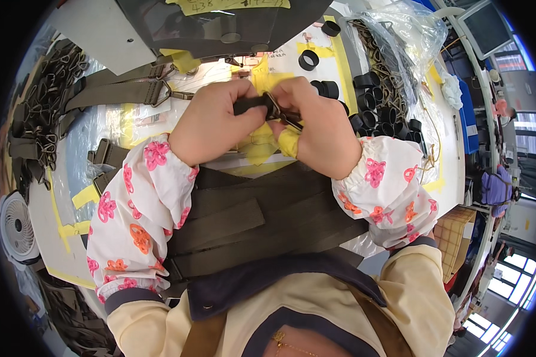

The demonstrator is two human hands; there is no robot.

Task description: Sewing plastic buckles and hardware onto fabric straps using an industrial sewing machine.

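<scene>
Above the middle of the table my two hands meet at a short piece of dark webbing and its metal buckle. My left hand (217, 125) pinches the dark webbing strap (249, 106) between thumb and fingers. Closed around the metal buckle (274, 108) at the strap's end is my right hand (324, 128), with yellow tape (289, 143) wrapped on a finger. The fingers hide part of the buckle. Wide dark webbing straps (250, 220) lie in layers across my lap and the table's front edge.
A grey machine head (220, 27) stands just beyond my hands. Black loops (372, 101) cluster at right beside a clear plastic bag (408, 30). Straps with metal rings (119, 92) and a heap of buckled straps (39, 113) lie left. A white fan (18, 229) is at far left.
</scene>
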